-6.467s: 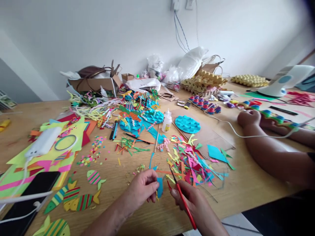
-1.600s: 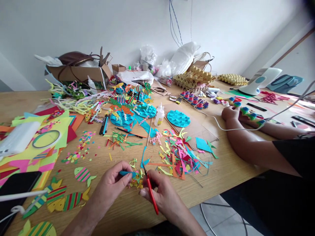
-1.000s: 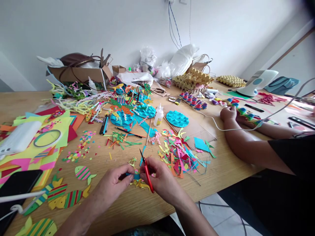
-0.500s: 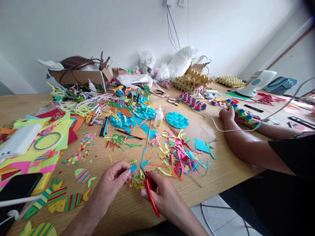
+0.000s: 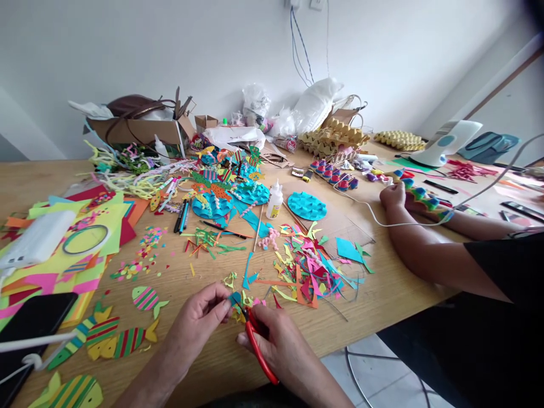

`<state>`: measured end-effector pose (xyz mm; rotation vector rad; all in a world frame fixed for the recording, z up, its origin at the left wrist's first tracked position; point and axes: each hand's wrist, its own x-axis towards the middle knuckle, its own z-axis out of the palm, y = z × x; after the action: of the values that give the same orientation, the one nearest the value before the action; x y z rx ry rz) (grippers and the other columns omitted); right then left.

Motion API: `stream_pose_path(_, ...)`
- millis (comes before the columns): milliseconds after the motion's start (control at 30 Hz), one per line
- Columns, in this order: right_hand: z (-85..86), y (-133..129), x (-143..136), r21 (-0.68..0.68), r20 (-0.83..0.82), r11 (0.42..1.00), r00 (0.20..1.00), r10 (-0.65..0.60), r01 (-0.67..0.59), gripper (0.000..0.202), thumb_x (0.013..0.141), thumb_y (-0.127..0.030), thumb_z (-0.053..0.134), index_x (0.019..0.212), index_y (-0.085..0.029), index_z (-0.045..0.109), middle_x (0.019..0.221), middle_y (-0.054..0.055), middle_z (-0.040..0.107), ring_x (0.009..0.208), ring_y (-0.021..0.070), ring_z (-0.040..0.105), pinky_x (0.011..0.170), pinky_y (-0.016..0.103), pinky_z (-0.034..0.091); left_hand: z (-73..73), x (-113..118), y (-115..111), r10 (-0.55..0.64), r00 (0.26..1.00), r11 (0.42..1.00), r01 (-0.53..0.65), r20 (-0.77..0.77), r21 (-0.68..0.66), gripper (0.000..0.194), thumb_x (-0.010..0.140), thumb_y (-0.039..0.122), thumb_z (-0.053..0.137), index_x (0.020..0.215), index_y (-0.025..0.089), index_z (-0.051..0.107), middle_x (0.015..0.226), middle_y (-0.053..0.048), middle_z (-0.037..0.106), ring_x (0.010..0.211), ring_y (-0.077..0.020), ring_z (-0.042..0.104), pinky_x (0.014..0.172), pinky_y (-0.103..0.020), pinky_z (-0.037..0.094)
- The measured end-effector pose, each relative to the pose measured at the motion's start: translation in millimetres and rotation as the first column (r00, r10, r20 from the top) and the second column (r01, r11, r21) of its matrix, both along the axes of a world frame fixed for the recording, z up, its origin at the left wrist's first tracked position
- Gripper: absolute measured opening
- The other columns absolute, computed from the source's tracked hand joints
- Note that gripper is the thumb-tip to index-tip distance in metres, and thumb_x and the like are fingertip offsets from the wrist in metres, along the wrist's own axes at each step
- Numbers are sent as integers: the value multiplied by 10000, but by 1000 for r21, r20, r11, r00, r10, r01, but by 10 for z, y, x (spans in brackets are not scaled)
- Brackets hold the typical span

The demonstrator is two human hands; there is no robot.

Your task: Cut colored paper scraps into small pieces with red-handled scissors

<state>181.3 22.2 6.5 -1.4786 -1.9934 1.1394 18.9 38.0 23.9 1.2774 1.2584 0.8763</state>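
Observation:
Between thumb and fingers, my left hand (image 5: 208,311) pinches a small piece of blue paper (image 5: 234,298). My right hand (image 5: 272,334) is closed round red-handled scissors (image 5: 260,354), whose blades reach the blue paper's edge. Beneath the scissors' tips lie small yellow and green paper scraps (image 5: 232,279). Just beyond them rests a blue paper strip (image 5: 247,272). To the left of my left hand lie striped paper fish (image 5: 130,341), one of them pink and green (image 5: 144,298).
Colourful offcuts (image 5: 306,266) spread right of my hands. Behind stand a glue bottle (image 5: 275,201) and a blue-painted egg-carton piece (image 5: 306,205). A black phone (image 5: 38,328) lies at left. At right, another person's arm (image 5: 425,249) rests by a white cable (image 5: 369,212).
The scissors have come left to the blue paper, and their blades now meet it. My left hand has shifted slightly right; the view has moved a little.

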Motion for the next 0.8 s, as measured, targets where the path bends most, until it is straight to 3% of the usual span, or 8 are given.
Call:
stream_pose_path(200,-19,-23,-12,-3,47,999,998,38,-38,266,751,-303,609,586,-168,450,537,-75,364,502,73,303,459,188,218,-69,-149,-44,-58,996,998,59,-61,17,147,742,239,507,613,184,553,574,37,512,595,-141,500,579,-218,413)
stream_pose_path(433,-83,-55,-98,-52,126,991,983,132,-126,271,740,-325,636,583,-164,485,515,-81,372,481,62,297,443,178,200,-62,-489,-96,-115,954,990,134,-278,49,163,808,273,489,872,203,621,837,-14,661,818,-190,595,737,-252,453)
stream_pose_path(667,-89,-35,-185,-74,308,979,930,203,-190,272,726,-414,635,628,-164,594,528,-38,477,482,84,319,455,207,190,-73,-438,-75,-231,843,948,307,-486,81,156,764,169,487,650,197,590,664,25,584,672,-158,551,636,-232,391)
stream_pose_path(800,-109,-18,-205,-66,364,975,905,221,-212,262,726,-410,636,627,-168,617,539,-15,519,491,96,325,464,219,187,-155,-462,-13,-241,862,950,303,-446,71,170,747,173,491,597,188,569,651,25,545,663,-157,534,626,-229,376)
